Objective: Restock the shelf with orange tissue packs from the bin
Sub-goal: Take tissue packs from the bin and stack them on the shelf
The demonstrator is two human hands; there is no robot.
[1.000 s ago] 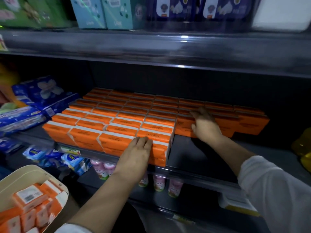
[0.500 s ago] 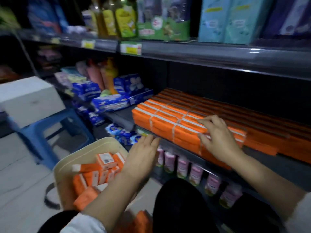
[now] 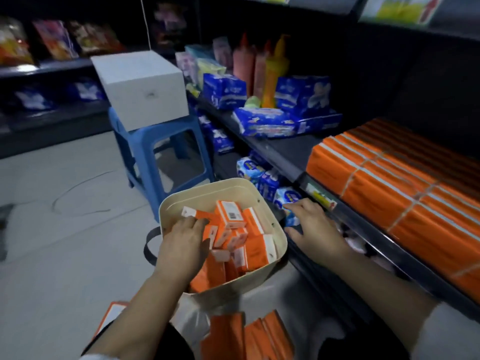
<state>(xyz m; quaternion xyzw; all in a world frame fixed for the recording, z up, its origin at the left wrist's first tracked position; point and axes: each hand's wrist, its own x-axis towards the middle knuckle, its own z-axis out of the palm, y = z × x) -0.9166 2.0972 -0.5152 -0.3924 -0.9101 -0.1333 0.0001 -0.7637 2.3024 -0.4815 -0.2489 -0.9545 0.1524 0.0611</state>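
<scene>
Far to the left of the left hand, bags of snacks point(image 3: 57, 40) sit on a dark back shelf, blurred. A thin cable point(image 3: 78, 188) loops over the grey floor point(image 3: 65, 242) below them. Beyond the left hand and a little to its left stands a blue stool point(image 3: 145, 141) with a white box point(image 3: 142, 87) on top.

The left hand point(image 3: 181, 245) reaches down into the cream bin point(image 3: 207, 188), which stands on the floor between the two hands. Its fingers are nearly straight and lie on top of the orange tissue packs point(image 3: 231, 216) piled loosely inside, with the thumb set apart against one pack. It has not closed around any pack. A black strap point(image 3: 149, 245) hangs from the bin just left of this hand. Below both forearms, close to the person, more loose orange packs point(image 3: 246, 336) lie in a heap.

The right hand point(image 3: 315, 229) is just right of the bin's rim, palm down, with its fingers spread wide, and it holds nothing. Beyond it, blue wrapped packs point(image 3: 267, 123) and sauce bottles point(image 3: 272, 71) stand on the dark shelf point(image 3: 285, 149). A price label point(image 3: 320, 197) is fixed to the shelf edge just above the right hand. To the right of that hand, tight rows of stocked orange packs point(image 3: 389, 183) fill the shelf.
</scene>
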